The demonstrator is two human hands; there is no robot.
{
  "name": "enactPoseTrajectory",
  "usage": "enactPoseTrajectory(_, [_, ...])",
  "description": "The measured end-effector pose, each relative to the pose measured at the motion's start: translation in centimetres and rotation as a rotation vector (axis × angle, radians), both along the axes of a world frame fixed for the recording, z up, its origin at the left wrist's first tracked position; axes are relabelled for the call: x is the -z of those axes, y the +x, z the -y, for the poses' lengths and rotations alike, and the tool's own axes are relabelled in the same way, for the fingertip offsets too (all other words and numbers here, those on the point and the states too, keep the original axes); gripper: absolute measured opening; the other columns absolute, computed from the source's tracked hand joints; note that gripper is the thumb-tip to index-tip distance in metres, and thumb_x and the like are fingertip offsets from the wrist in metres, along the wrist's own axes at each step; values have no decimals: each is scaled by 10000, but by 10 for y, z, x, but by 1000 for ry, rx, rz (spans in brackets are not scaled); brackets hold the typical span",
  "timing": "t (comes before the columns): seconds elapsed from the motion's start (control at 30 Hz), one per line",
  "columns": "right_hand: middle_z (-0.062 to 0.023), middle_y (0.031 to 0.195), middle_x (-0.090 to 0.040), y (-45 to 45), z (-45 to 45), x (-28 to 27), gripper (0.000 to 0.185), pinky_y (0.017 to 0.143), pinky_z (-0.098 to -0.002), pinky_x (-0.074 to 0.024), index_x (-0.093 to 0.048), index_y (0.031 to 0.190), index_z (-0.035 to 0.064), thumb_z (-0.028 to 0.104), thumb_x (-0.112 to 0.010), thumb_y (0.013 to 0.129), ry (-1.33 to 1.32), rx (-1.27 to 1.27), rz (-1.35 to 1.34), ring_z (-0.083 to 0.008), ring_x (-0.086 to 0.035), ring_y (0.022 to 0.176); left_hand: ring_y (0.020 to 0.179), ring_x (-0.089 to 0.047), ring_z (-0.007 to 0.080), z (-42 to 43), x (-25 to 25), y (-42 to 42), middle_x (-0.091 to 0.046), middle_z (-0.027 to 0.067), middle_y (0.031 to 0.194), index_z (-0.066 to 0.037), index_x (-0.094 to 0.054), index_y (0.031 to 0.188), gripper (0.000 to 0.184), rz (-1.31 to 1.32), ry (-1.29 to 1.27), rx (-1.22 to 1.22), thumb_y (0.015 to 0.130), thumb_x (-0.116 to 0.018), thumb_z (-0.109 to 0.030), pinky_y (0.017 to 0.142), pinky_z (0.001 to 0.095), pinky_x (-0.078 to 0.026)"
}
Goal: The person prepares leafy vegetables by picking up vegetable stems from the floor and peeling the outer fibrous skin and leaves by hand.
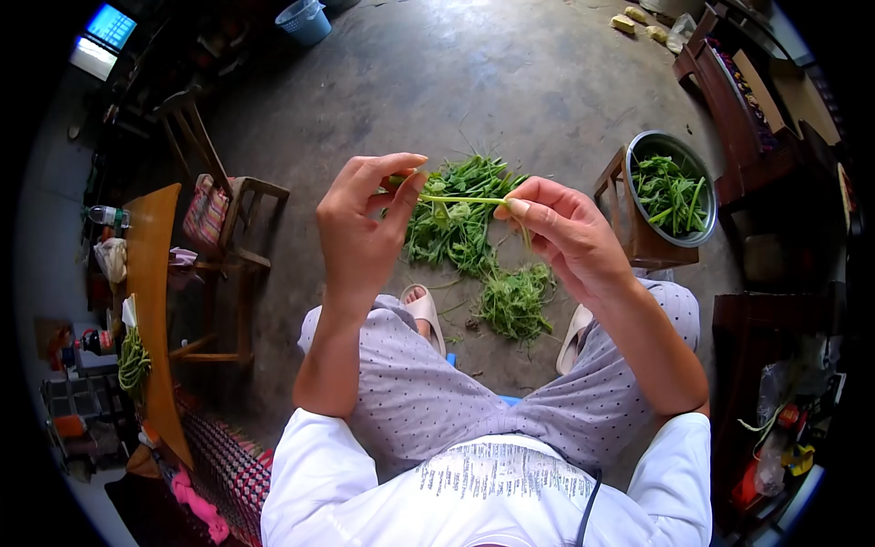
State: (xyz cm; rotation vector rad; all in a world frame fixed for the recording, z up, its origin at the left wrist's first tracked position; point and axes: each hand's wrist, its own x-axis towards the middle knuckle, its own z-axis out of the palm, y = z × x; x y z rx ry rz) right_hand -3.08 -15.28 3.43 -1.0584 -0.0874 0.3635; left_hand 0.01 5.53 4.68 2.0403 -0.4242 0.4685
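A thin green stem [465,199] stretches level between my two hands, above the floor. My left hand [369,205] pinches its left end, where some leafy green shows between the fingers. At the other end, my right hand [565,232] grips the stem between thumb and forefinger, and a thin strand hangs down from there. Below and beyond my hands lies a large heap of leafy green stems [465,242] on the floor. A smaller pile of fine green scraps [515,301] sits nearer my feet.
At the right, a metal basin [711,214] of greens rests on a wooden stool [661,246]. On the left are a wooden chair [246,196] and a table [150,301] with a bundle of long green beans [134,360]. A blue basket [305,25] stands at the back.
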Motion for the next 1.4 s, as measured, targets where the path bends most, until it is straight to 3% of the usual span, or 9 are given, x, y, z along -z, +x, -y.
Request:
enactPoseTrajectory(0.3, [16,846,-593,1,1,0,237,618,-153,-378,-607,1051,27,205,-615,896,38,-4,86,-9,-481,712,643,-596,91,10,8,-6,-642,53,807,-49,-671,963,129,-168,83,326,863,-635,-122,567,211,-478])
enactPoseTrajectory(0.4, [24,833,-587,3,2,2,218,576,-156,-351,-610,1029,27,200,-614,896,49,-37,65,-5,-457,682,692,-584,55,21,13,-11,-651,34,847,-22,-596,1060,186,-440,-293,477,879,-602,-63,589,200,-485])
enactPoseTrajectory(0.5, [49,844,-573,6,5,6,194,563,-134,-340,-603,1040,58,184,-610,893,69,-13,-21,19,-465,695,701,-588,61,21,32,1,-653,44,864,-13,-587,1045,176,-503,-403,507,871,-601,-40,605,197,-487])
enactPoseTrajectory(0.67, [68,730,-519,6,33,-3,178,500,-139,-296,-622,992,69,219,-574,909,-321,-3,75,17,-403,607,702,-596,64,8,63,33,-674,54,811,-18,-624,989,151,-459,-297,255,860,-629,-97,605,203,-469])
enactPoseTrajectory(0.83, [16,767,-579,-3,55,13,216,599,-183,-400,-621,1010,2,183,-575,901,-613,-96,234,-44,-505,699,772,-632,120,21,154,68,-670,46,804,-27,-634,1011,218,-669,308,223,849,-633,-173,666,262,-500])
enactPoseTrajectory(0.97, [-173,1033,-583,-28,62,35,339,757,-354,-478,-555,1108,-20,179,-624,843,-1335,-25,627,-310,-584,844,896,-650,263,49,289,82,-683,127,942,-97,-692,999,264,-799,627,334,754,-656,-190,813,356,-511])
enactPoseTrajectory(1.07, [-148,1004,-579,-29,70,27,345,766,-374,-462,-547,1123,12,142,-635,816,-1464,-38,563,-323,-557,888,860,-655,262,70,386,78,-689,99,926,-126,-720,940,261,-976,681,169,723,-684,-267,796,355,-509])
enactPoseTrajectory(1.2, [-122,933,-585,-18,81,26,299,732,-381,-456,-573,1076,20,130,-634,805,-1506,-39,430,-307,-554,851,795,-668,239,97,494,76,-691,118,866,-76,-650,1067,391,-1174,481,-86,745,-700,-292,753,358,-515])
enactPoseTrajectory(1.4, [-102,867,-575,-3,93,36,268,696,-369,-455,-586,1036,17,139,-631,802,-1521,-1,403,-277,-550,788,689,-669,213,133,528,74,-674,113,809,-26,-549,1155,419,-1389,-18,-407,791,-695,-173,622,326,-529])
